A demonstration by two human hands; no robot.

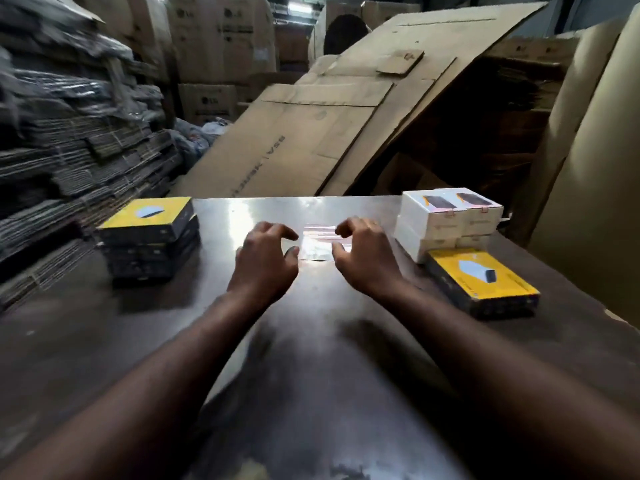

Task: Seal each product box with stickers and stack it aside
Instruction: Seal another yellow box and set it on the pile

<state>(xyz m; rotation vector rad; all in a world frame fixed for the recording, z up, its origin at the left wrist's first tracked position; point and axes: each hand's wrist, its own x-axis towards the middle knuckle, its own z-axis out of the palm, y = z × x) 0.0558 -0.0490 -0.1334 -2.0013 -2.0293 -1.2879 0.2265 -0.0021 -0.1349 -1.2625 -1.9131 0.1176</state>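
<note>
While left hand (265, 261) and right hand (363, 258) curl beside (grip unclear), glossy pink-banded sticker sheet (320, 239)

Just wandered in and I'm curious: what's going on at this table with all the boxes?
A person is packing by hand. Both the left hand and the right hand reach, fingers half curled, for a clear sticker sheet lying on the dark table; whether they touch it is unclear. No box is being held. A stack of yellow-topped boxes sits to the left, white boxes to the right, with one yellow box lying in front of them.
</note>
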